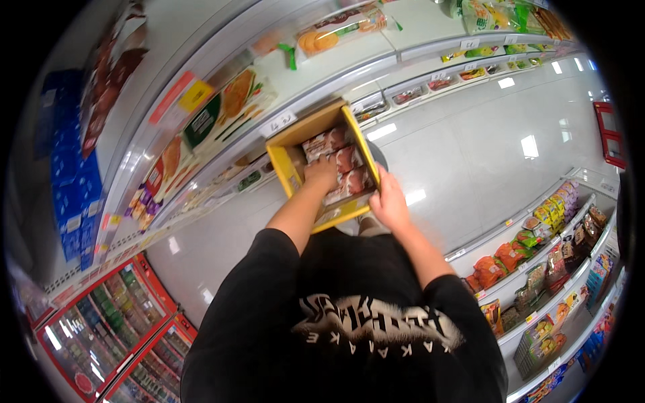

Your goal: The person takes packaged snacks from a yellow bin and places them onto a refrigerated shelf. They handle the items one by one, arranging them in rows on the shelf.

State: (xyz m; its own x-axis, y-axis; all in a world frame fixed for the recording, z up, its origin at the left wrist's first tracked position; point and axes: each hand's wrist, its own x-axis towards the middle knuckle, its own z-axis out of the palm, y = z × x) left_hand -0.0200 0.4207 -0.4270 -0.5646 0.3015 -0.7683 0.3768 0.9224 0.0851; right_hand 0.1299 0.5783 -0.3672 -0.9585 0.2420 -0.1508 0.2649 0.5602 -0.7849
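Note:
An open yellow cardboard box [289, 169] is tilted in front of my body, close to the shelf edge. Several red-and-white plastic food packets [347, 160] lie in it. My left hand [321, 174] reaches inside, its fingers on the packets at the near left; whether it grips one is hidden. My right hand [389, 199] holds the box by its right wall near the lower right corner, thumb on the outside and fingers partly hidden.
Refrigerated shelves [347, 75] with price tags and packaged food run along the left and top. Red-framed glass-door coolers [108, 327] stand at lower left. On the right is a tiered shelf unit [524, 267] of bagged snacks. A round grey object [379, 155] stands behind the box.

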